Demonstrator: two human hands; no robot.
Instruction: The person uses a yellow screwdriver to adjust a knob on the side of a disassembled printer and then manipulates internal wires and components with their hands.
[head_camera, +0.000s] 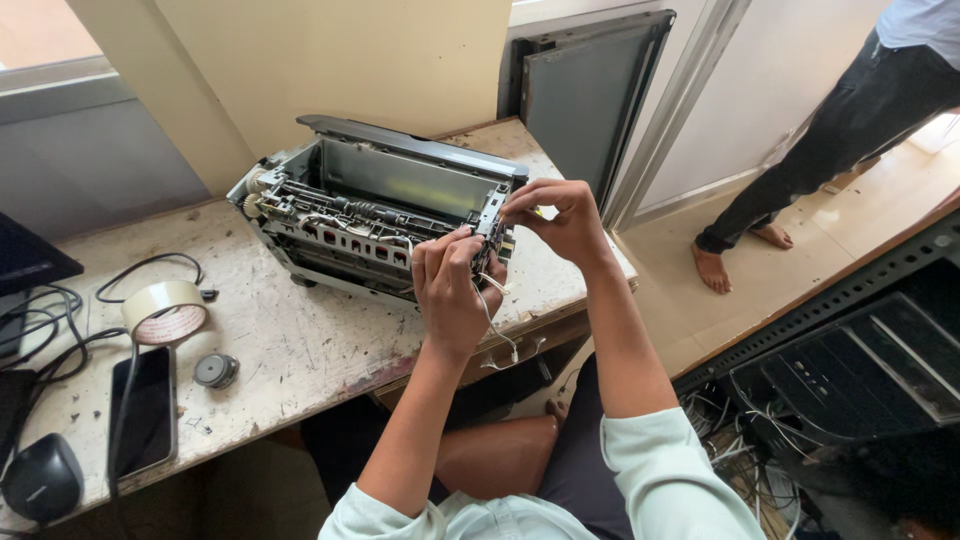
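Sitting with its covers off, the opened printer (375, 215) rests near the back of the worn desk (300, 340), its lid tilted up so the rollers and wiring inside are exposed. At the printer's near right corner, the left hand (452, 290) has its grip closed around the frame and loose white wires (495, 325), seemingly to steady them. The right hand (562, 218) pinches a small part at that same corner with its fingertips. Left of the printer lie a tape roll (165, 310), a round metal piece (216, 370), a phone (148, 410) and a mouse (42, 480). Right of the printer, beyond the desk, another person's legs (830, 140) stand on the floor.
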